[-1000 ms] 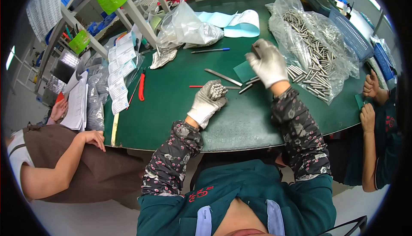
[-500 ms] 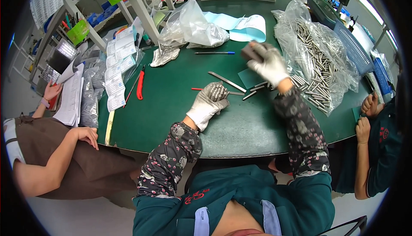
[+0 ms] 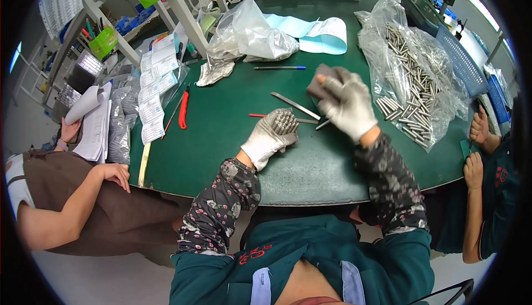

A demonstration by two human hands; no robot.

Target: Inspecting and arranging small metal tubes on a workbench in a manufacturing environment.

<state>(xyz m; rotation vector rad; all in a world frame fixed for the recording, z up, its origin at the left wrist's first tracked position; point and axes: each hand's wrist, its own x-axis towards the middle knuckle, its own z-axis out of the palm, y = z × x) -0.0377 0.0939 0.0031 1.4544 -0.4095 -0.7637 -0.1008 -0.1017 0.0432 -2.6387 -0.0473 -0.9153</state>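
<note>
Head view: my left white-gloved hand (image 3: 269, 138) curled round slim silver metal rods (image 3: 285, 121) over green tabletop (image 3: 221, 105); right white-gloved hand (image 3: 350, 104) gripping dark brown block (image 3: 320, 82); one bundle gathered, many loose rods (image 3: 417, 86) remaining at clear plastic bag (image 3: 383, 16).

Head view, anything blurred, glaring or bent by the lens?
Head view: the right hand looks blurred, the left hand crisper; highlights glint on the clear plastic bag; the green table bows along its near edge, perhaps partly from the lens; black border cuts the corners.
</note>
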